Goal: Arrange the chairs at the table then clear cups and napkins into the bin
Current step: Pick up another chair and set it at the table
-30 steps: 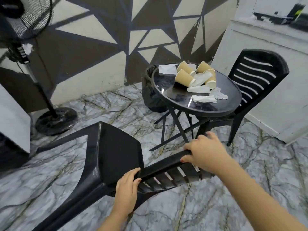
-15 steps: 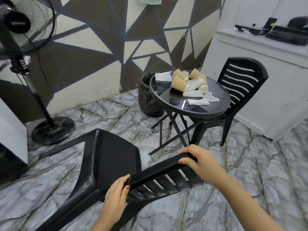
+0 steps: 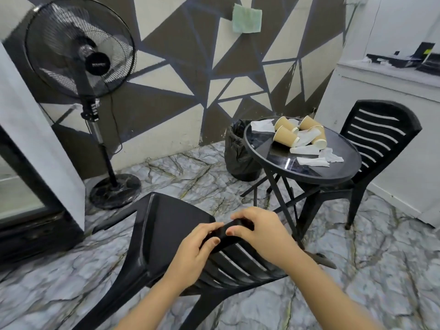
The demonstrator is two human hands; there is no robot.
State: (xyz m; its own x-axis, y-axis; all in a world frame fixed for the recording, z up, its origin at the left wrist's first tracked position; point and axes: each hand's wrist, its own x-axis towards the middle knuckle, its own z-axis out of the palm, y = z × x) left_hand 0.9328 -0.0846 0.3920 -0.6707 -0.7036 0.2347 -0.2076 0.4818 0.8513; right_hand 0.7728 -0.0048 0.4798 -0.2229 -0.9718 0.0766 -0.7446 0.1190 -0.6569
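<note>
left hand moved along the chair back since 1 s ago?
Yes. The left hand has slid along the chair top rail toward the right hand; they now grip almost side by side, closer together than before.

Open marble floor (image 3: 381, 270) at lower right gives clear passage toward the desk (image 3: 307, 173). At frame centre the tilted black chair (image 3: 166, 234) blocks the way — its seat faces the desk legs. The fan (image 3: 81, 55) and a glass-fronted cabinet (image 3: 28, 186) close off the left; the bin (image 3: 238, 153) sits tight against the desk's left edge.
</note>
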